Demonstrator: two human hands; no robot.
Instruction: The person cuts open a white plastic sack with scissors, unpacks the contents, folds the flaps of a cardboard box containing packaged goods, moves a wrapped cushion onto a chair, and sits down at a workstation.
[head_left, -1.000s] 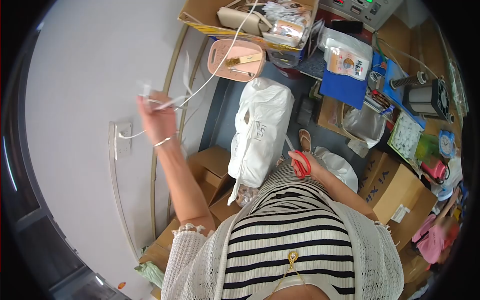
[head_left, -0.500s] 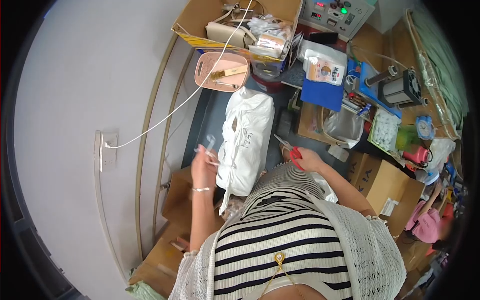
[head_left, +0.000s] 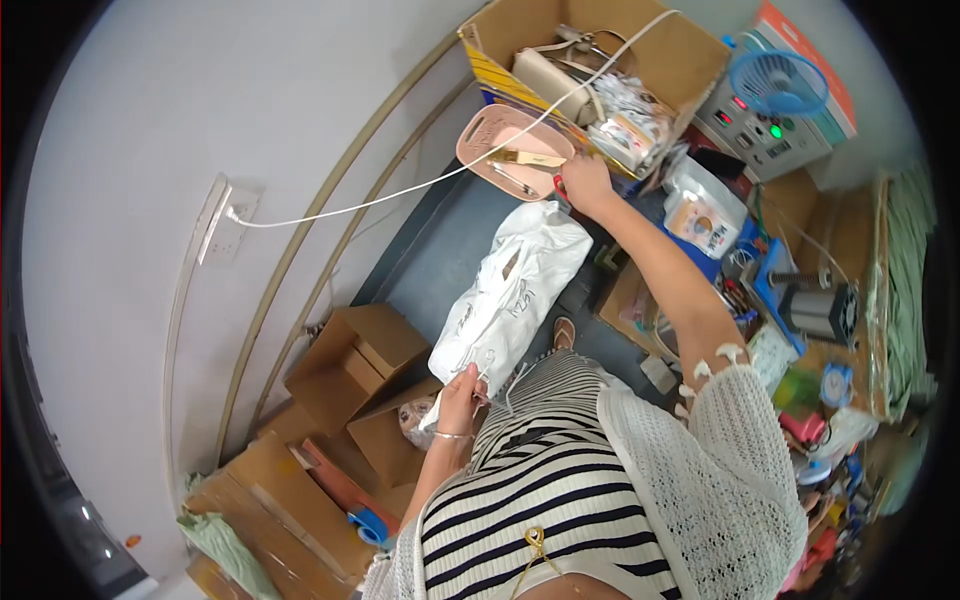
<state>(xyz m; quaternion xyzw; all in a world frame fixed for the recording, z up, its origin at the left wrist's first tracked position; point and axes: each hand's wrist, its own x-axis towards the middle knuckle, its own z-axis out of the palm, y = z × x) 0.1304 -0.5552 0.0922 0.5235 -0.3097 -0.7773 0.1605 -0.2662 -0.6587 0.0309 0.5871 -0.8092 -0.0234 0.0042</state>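
Observation:
My right hand (head_left: 585, 183) is at the right rim of a pink basket (head_left: 478, 128), closed round scissors (head_left: 560, 188); only part of a red handle shows. A brush with a pale handle (head_left: 535, 158) and a thin tool lie in the basket. A stuffed white cloth bag (head_left: 505, 300) with dark handwriting stands in front of me. At its near end, my left hand (head_left: 460, 400) pinches a thin whitish strip (head_left: 488, 362), whose loose ends stick out by the fingers. Whether the strip is joined to the bag, I cannot tell.
A large carton (head_left: 640, 50) with a beige handbag stands at the back. A white cable (head_left: 350, 208) runs across from the wall socket (head_left: 228, 228). Cartons (head_left: 355, 350) lie at left. A control box (head_left: 765, 130), blue fan (head_left: 778, 82) and cluttered bench are at right.
My right hand has carried the scissors from beside my knee up to the pink basket. My left hand has moved down to the bag's near end. The view has turned.

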